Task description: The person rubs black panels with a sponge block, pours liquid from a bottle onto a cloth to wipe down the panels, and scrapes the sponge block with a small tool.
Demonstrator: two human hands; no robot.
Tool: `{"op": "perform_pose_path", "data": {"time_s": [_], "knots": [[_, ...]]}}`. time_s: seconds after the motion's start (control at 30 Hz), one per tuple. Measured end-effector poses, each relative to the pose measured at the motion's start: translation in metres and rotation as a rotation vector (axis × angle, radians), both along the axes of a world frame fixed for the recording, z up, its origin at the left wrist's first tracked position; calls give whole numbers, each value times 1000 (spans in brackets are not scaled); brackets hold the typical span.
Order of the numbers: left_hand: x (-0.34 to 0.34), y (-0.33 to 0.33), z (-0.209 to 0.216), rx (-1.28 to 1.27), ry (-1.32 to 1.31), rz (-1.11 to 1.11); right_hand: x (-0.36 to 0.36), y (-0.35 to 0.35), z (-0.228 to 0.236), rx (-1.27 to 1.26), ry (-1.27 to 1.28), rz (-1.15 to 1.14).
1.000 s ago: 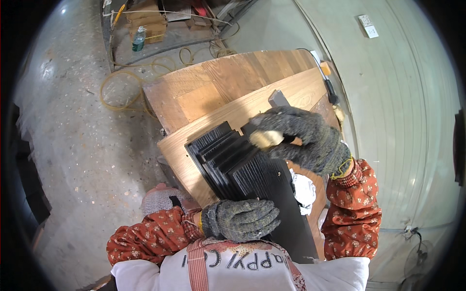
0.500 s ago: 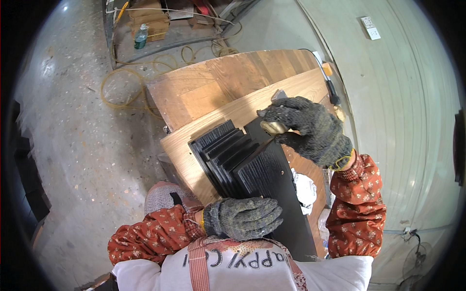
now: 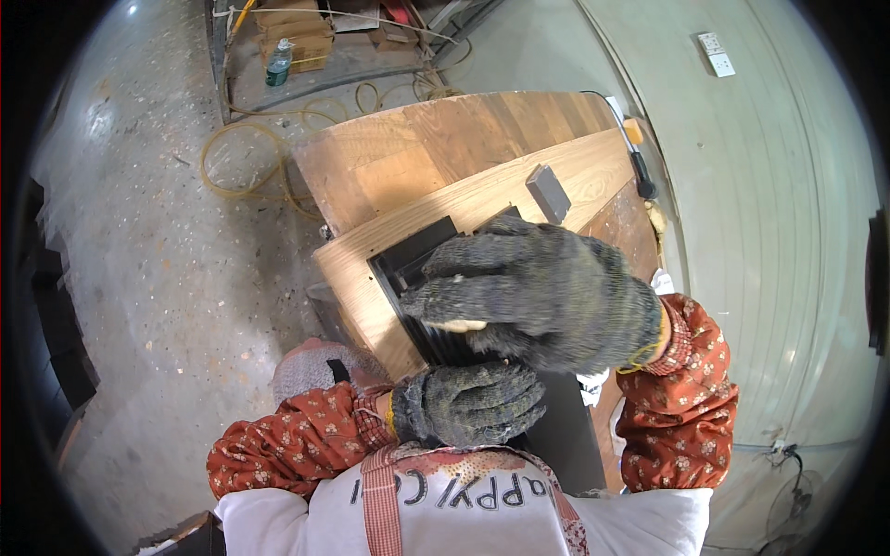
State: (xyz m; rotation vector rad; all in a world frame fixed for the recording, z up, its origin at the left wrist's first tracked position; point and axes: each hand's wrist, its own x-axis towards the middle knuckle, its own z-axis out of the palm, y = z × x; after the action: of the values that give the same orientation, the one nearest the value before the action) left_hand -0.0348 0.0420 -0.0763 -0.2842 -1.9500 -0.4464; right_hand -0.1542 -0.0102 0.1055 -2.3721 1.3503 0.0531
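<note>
- Plainly, from the head view, the black stack [image 3: 411, 248] lies right under the gloved right hand [image 3: 445, 324], its far-left corner poking out past the fingertips.
- Its long axis runs aslant, from the far left back toward the person's near right, so the right fingers point across it rather than along it.
- Of the two, the right hand is nearer the middle; the left hand [image 3: 473, 403], gloved too, lies palm down at the near end.
- I see the right fingers and thumb closed about a pale pad [image 3: 459, 325], of which only a sliver shows; whether it touches the black surface, I can't tell.
- The left fingers sit side by side, slightly bent; whether they grip anything beneath, I can't tell.
- As for looks, the stack is black, stepped in layers, with straight ridged edges and a dull sheen.
- It sits on a pale wooden board [image 3: 362, 287], with a grey block [image 3: 549, 193] just beyond the right hand.
</note>
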Motion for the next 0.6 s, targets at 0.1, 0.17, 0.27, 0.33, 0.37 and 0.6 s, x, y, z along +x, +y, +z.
{"op": "perform_pose_path", "data": {"time_s": [0.1, 0.17, 0.27, 0.33, 0.37, 0.6], "knots": [[-1, 2, 0, -31, -12, 30, -8, -11, 3, -114, 148, 185], [-1, 5, -3, -49, -34, 43, -6, -14, 5, -20, 205, -1], [2, 5, -7, -75, -32, 114, 10, -10, 8, 87, 168, 6], [2, 4, -1, -31, -23, 75, -3, -11, 2, 31, 104, -25], [1, 4, 2, 15, -21, 42, -14, -13, -3, -22, 35, -48], [3, 7, 4, 35, -104, 74, -17, -10, -11, -100, 63, -47]]}}
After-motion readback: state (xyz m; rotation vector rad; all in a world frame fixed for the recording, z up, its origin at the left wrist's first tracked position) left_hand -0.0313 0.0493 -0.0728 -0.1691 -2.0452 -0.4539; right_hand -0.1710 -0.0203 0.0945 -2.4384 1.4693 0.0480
